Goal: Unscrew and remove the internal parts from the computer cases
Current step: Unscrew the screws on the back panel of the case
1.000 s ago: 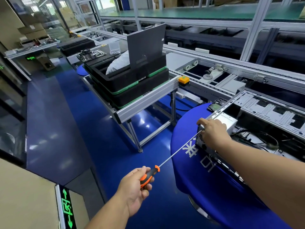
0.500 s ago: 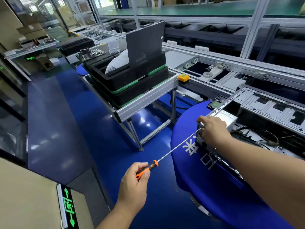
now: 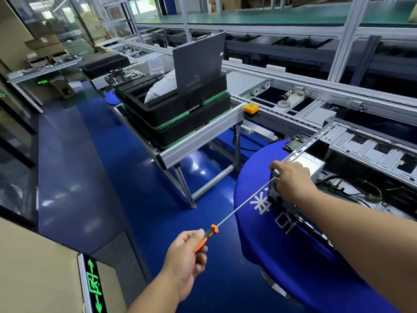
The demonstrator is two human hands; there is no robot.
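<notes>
An open computer case [image 3: 352,190] lies on a table under a blue cloth [image 3: 293,256], with a silver power supply [image 3: 309,164] at its near corner and loose black cables inside. My left hand [image 3: 187,256] grips the orange-and-black handle of a long screwdriver [image 3: 237,213]. Its thin shaft runs up and right to the case's rear panel. My right hand [image 3: 291,177] rests on that corner of the case, fingers curled around the shaft's tip where it meets the panel.
Left of the case stands an aluminium-frame stand [image 3: 198,141] holding stacked black trays [image 3: 178,114] with a dark panel upright in them. A conveyor line [image 3: 293,105] with an orange button [image 3: 251,108] runs behind. A hard drive [image 3: 294,144] lies on the cloth. Blue floor lies below.
My left hand has turned on the screwdriver handle, shifting its grip slightly. The right hand stays at the case corner around the shaft's tip.
</notes>
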